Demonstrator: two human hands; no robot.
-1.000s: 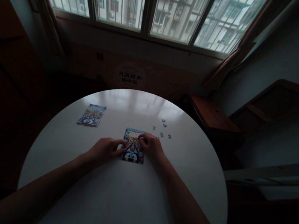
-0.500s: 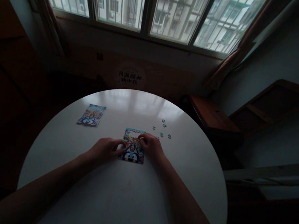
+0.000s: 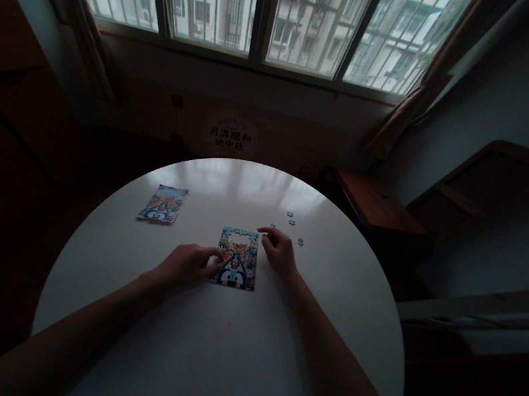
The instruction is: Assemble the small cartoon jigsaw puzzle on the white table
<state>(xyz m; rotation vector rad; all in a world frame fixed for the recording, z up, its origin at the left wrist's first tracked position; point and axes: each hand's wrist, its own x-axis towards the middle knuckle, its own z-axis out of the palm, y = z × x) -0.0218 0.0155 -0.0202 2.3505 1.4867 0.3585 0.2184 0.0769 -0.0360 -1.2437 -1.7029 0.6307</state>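
A colourful jigsaw puzzle (image 3: 236, 264) lies flat in the middle of the round white table (image 3: 218, 352), with a gap near its top edge. My left hand (image 3: 187, 265) rests at the puzzle's left edge, fingers curled, thumb and fingertips touching the edge. My right hand (image 3: 278, 250) hovers just right of the puzzle's upper right corner, fingers loosely bent and apart, reaching toward several loose puzzle pieces (image 3: 291, 221) scattered beyond it. Nothing shows in the right hand.
A printed picture sheet or bag (image 3: 163, 203) lies on the table's far left. Behind the table stand a barred window (image 3: 263, 8), a low wooden bench (image 3: 374, 206) on the right and dark furniture on both sides.
My right hand has lifted off the top of the puzzle and moved right and away, toward the loose pieces. My left hand stays at the puzzle's left edge.
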